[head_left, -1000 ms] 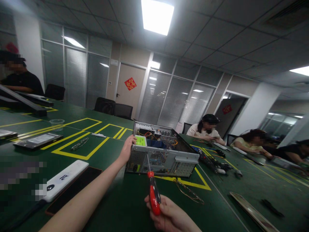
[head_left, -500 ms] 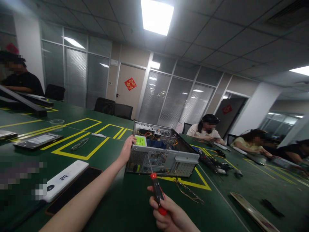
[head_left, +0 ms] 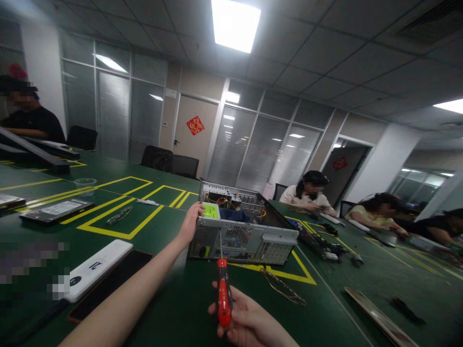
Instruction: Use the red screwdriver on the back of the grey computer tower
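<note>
Red-handled screwdriver [head_left: 224, 294] is clenched in my right hand [head_left: 249, 323] over the near edge of the desk [head_left: 173, 308]. Its shaft points up at the rear panel of the computer case [head_left: 249, 237], and I can't tell if the tip touches. My left hand [head_left: 189, 225] grips the case's top left corner by the green-labelled power supply [head_left: 211, 210]. The cover's already off and the wiring is exposed, so I'd guess the rear screws are what's left. A loose wire [head_left: 282, 284] lies just beside the case.

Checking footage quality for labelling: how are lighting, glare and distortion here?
Head view: the ceiling light blows out white; the wide lens bends the room's lines; the screwdriver in the right hand and the left hand on the case look sharp; the table is dim.
</note>
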Demonstrator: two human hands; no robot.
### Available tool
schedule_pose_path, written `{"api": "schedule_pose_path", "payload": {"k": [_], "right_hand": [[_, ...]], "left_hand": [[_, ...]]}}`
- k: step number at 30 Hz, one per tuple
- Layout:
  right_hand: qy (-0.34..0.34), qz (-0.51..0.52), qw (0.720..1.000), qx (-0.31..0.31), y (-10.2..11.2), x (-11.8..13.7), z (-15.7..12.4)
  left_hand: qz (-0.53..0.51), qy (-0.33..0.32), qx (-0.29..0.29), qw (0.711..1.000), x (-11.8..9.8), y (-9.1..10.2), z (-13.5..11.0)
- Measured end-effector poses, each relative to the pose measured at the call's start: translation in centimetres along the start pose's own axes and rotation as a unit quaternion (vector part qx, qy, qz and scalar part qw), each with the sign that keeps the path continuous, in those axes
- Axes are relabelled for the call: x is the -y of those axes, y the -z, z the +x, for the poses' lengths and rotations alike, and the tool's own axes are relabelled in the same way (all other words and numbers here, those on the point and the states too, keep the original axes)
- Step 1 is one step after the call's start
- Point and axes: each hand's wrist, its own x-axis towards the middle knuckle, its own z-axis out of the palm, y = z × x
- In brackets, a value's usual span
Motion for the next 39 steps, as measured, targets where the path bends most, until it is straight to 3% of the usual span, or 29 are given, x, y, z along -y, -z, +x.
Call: {"api": "schedule_pose_path", "payload": {"k": [5, 9, 22, 26, 31, 39], "right_hand": [[0.049, 0.009, 0.999, -0.018, 0.1, 0.0, -0.2], [0.067, 0.026, 0.997, 0.005, 0.2, -0.1, -0.1], [0.042, 0.051, 0.997, -0.025, -0.6, 0.8, -0.6], [0.027, 0.066, 0.997, -0.01, -0.9, 0.8, -0.3], [0.055, 0.039, 0.998, -0.013, -1.0, 0.5, -0.1], [0.135, 0.04, 0.987, -0.074, -0.7, 0.2, 0.1]], "left_hand": [[0.007, 0.001, 0.002, 1.0, 0.2, 0.0, 0.0], [0.006, 0.001, 0.002, 1.0, 0.2, 0.1, -0.1], [-0.007, 0.011, 0.006, 1.0, 0.2, 0.1, -0.1], [-0.004, 0.004, 0.002, 1.0, 0.3, 0.0, 0.0], [0.003, -0.001, -0.003, 1.0, 0.2, 0.0, 0.0], [0.005, 0.003, -0.003, 1.0, 0.2, 0.1, 0.0]]}}
